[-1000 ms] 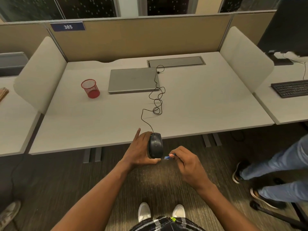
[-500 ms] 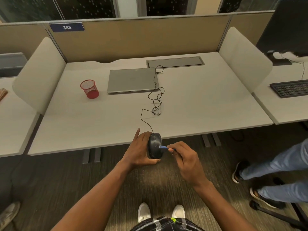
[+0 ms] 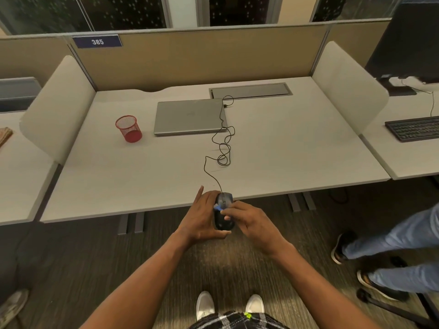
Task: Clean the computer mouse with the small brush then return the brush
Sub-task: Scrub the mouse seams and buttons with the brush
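Observation:
A black wired computer mouse [image 3: 223,210] is held just off the front edge of the grey desk [image 3: 166,176], gripped from the left by my left hand [image 3: 202,217]. My right hand [image 3: 249,222] pinches a small blue brush [image 3: 218,207], whose tip lies across the top of the mouse. Most of the brush is hidden by my fingers. The mouse's black cable [image 3: 222,148] runs in loops up the desk to a closed grey laptop [image 3: 190,116]. A red mesh cup [image 3: 129,128] stands left of the laptop.
Curved white dividers [image 3: 59,108] flank the desk on both sides. A keyboard [image 3: 415,128] and a monitor [image 3: 408,43] sit on the desk to the right. Another person's legs [image 3: 392,245] stand at the right, near a chair base.
My right hand has moved left and up, carrying the brush from the mouse's right side onto its top. My left hand and the mouse have stayed in place.

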Demonstrator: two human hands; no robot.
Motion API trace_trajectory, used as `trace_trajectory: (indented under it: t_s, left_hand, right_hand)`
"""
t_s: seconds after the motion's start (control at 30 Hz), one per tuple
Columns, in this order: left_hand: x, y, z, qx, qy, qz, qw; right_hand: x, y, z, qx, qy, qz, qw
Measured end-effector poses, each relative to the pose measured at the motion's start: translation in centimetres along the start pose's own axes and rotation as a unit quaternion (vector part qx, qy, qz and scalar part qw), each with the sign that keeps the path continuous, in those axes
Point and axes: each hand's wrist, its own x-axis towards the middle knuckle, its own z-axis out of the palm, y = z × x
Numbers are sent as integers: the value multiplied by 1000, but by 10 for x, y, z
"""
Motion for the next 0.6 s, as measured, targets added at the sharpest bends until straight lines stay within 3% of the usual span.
trace_trajectory:
  t_s: [0.17, 0.3, 0.4, 0.6]
  left_hand:
    - [-2, 0, -2, -4, 13, -4, 1000]
    - [-1, 0, -3, 1, 12, -3, 1000]
    - [-1, -2, -3, 0, 9, 5, 1000]
    - [-1, 1, -5, -14, 9, -2, 1000]
  right_hand:
    - [0, -1, 0, -18, 51, 9, 998]
    - [1, 0, 7, -30, 33, -10, 999]
    - [2, -3, 5, 31, 11, 0, 999]
    - [11, 6, -6, 132, 161, 109, 972]
